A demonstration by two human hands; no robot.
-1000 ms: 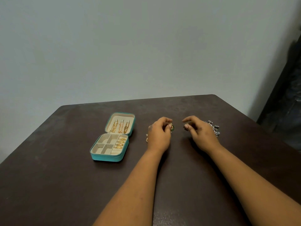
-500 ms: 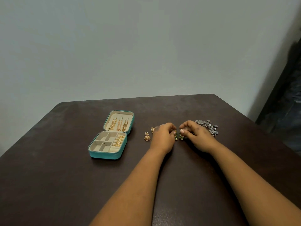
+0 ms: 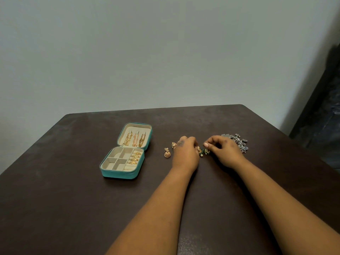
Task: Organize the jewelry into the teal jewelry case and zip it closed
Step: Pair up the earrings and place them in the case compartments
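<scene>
Dark table (image 3: 55, 208) under a pale wall, teal case (image 3: 122, 162) lying open left of centre

Both my left hand (image 3: 185, 155) and right hand (image 3: 227, 150) curl their fingertips onto the small green and gold earrings (image 3: 203, 151) at mid-frame, pinching them; two gold earrings (image 3: 167, 153) wait beside my left hand, silver jewelry (image 3: 237, 142) behind my right. These bits are tiny and may tangle or slip, and rings (image 3: 135, 158) already fill one slot

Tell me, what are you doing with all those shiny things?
A person is sorting jewelry at a dark table. Both hands, the left hand and right hand, pinch small green-and-gold earrings between them. The teal jewelry case lies open, with gold pieces already inside. Two gold earrings and a silver pile wait on the table.
</scene>
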